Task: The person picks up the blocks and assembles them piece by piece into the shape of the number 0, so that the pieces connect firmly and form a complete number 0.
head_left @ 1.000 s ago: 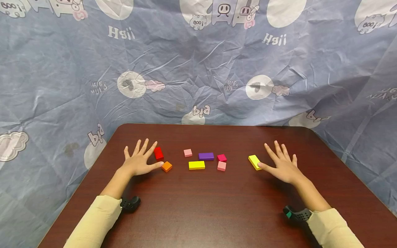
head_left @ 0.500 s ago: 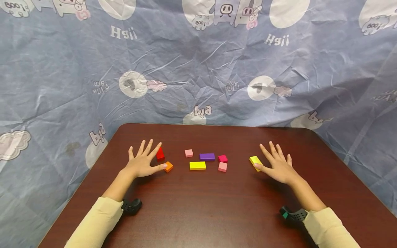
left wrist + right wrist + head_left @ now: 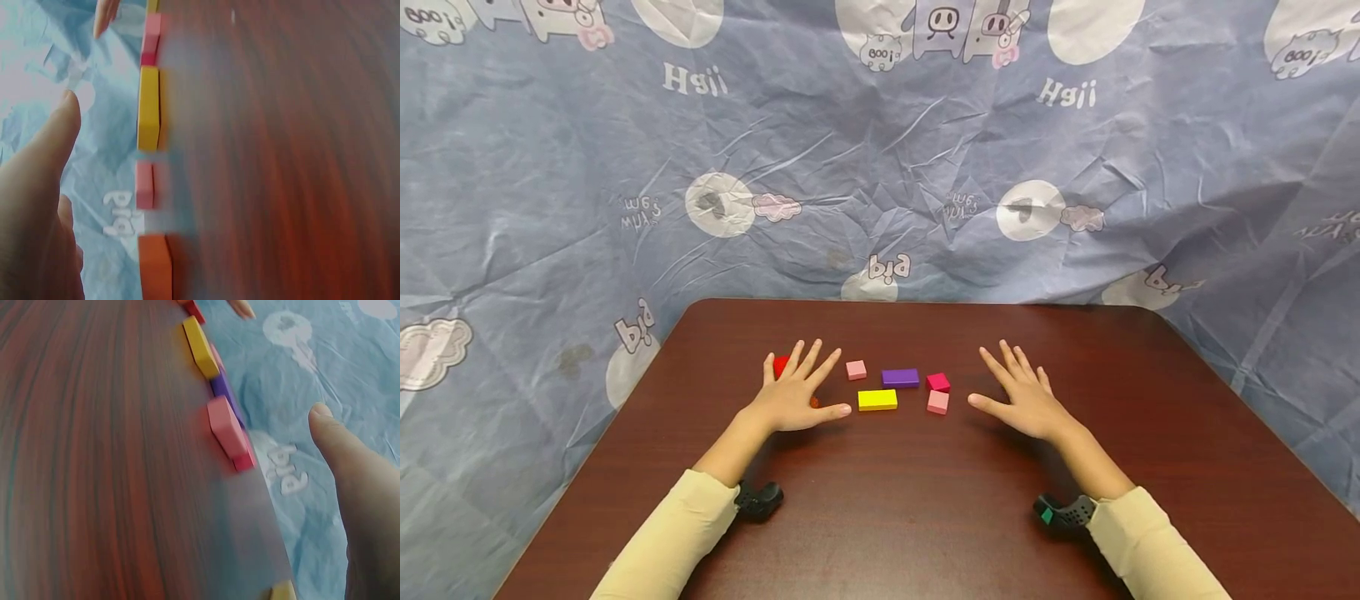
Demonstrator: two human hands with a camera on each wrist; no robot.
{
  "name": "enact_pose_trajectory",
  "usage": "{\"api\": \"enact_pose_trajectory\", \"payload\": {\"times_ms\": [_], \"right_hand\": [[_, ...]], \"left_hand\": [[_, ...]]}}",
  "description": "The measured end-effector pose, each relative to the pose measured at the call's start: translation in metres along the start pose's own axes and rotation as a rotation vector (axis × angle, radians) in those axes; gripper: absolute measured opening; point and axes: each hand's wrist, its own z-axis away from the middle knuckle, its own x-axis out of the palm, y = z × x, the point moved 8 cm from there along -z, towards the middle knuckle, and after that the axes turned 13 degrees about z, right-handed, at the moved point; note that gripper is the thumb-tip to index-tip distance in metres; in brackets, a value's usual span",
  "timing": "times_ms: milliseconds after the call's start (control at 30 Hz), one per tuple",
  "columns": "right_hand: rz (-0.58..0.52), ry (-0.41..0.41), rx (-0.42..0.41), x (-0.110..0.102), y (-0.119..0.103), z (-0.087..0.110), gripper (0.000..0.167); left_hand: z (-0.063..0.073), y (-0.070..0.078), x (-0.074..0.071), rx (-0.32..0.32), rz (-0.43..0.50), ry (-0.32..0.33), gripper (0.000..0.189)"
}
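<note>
My left hand [image 3: 792, 403] hovers palm down with fingers spread on the left of the table, holding nothing. It overlaps a red block [image 3: 781, 365] and mostly hides an orange block [image 3: 814, 402], which shows plainly in the left wrist view [image 3: 156, 269]. To the right of its thumb lies a yellow block [image 3: 877, 401]. My right hand [image 3: 1028, 403], also spread and holding nothing, has its thumb near a pink block [image 3: 937, 402] and a magenta block [image 3: 937, 382]. A second yellow block [image 3: 283, 591], at the bottom of the right wrist view, is hidden in the head view.
Between the hands, a purple block [image 3: 900, 378] and another small pink block [image 3: 856, 370] lie behind the nearer yellow one. The dark brown wooden table [image 3: 895, 517] ends at a wrinkled blue printed cloth [image 3: 850, 142] behind. Black straps with small cameras sit on both wrists.
Both hands have moved inward, the left to the right and the right to the left. The left now covers most of the orange block; the right hides the far-right yellow block.
</note>
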Motion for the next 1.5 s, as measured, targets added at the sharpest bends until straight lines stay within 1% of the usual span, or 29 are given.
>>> {"api": "enact_pose_trajectory", "payload": {"times_ms": [267,467,533,667,767,900,1000,1100,1300,1400,1500], "right_hand": [[-0.029,0.045,-0.100,0.014,-0.045,-0.019,0.087],[-0.058,0.084,-0.216,0.022,-0.085,-0.028,0.085],[-0.069,0.094,-0.255,0.025,-0.097,-0.030,0.083],[-0.087,0.128,-0.324,0.026,-0.117,-0.031,0.074],[-0.098,0.169,-0.349,0.024,-0.127,-0.032,0.061],[-0.102,0.213,-0.341,0.024,-0.133,-0.034,0.038],[-0.103,0.217,-0.338,0.027,-0.135,-0.037,0.030],[-0.099,0.209,-0.337,0.031,-0.135,-0.040,0.028],[-0.102,0.178,-0.302,0.039,-0.133,-0.043,0.027],[-0.111,0.183,-0.304,0.039,-0.131,-0.043,0.027],[-0.131,0.188,-0.322,0.037,-0.129,-0.040,0.027]], "left_hand": [[-0.012,0.026,0.020,0.057,0.003,-0.034,0.096],[-0.020,0.045,0.030,0.114,0.016,-0.036,0.096],[-0.022,0.052,0.032,0.144,0.030,-0.031,0.094],[-0.023,0.065,0.032,0.221,0.093,-0.014,0.084],[-0.023,0.070,0.031,0.254,0.136,0.002,0.073],[-0.024,0.068,0.027,0.262,0.171,0.043,0.054],[-0.026,0.064,0.027,0.260,0.192,0.073,0.043],[-0.026,0.060,0.028,0.249,0.209,0.089,0.037],[-0.027,0.055,0.029,0.203,0.207,0.088,0.033],[-0.026,0.055,0.028,0.205,0.209,0.085,0.032],[-0.025,0.058,0.027,0.223,0.211,0.072,0.032]]}}
